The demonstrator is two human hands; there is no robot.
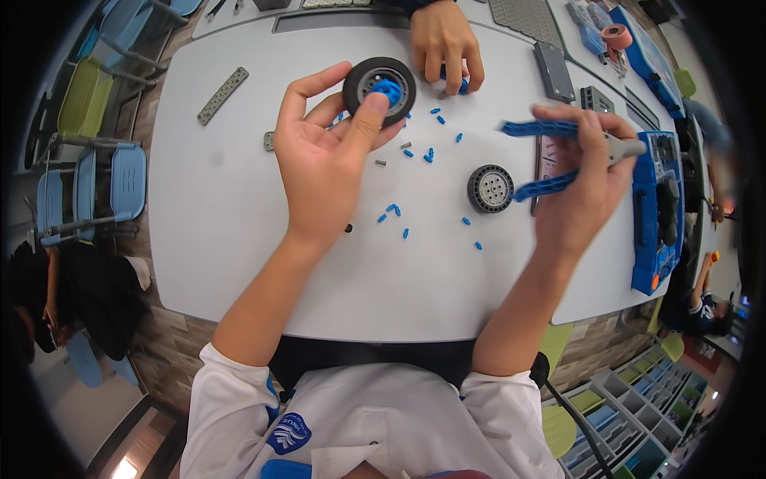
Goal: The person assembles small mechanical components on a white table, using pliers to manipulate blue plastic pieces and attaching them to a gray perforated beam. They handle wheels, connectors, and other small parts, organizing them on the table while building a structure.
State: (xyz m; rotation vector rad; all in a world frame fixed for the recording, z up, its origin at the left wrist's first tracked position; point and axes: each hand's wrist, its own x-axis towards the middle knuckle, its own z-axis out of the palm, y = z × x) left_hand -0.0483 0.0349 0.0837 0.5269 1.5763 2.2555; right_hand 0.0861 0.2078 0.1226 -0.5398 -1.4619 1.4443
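My left hand (pixel 325 180) holds up a small wheel with a black tire (pixel 407 100), thumb against the blue piece (pixel 387 88) at its hub. Between the fingers of my right hand (pixel 586 184) is a plier-like tool (pixel 545 128); its two blue arms are spread apart toward the left and its grey end points right. Just left of the tool, a second wheel (pixel 491 189) with a grey face lies on the table. Several small blue connector pins (pixel 428 157) are scattered between my hands, along with a few grey pins (pixel 381 163).
Another person's hand (pixel 447 44) reaches in from the far edge of the white table (pixel 231 255), fingers down on a blue piece. A grey perforated beam (pixel 223 96) lies far left. At the right stands a blue case (pixel 656 211); a dark grey block (pixel 554 72) lies beyond the tool.
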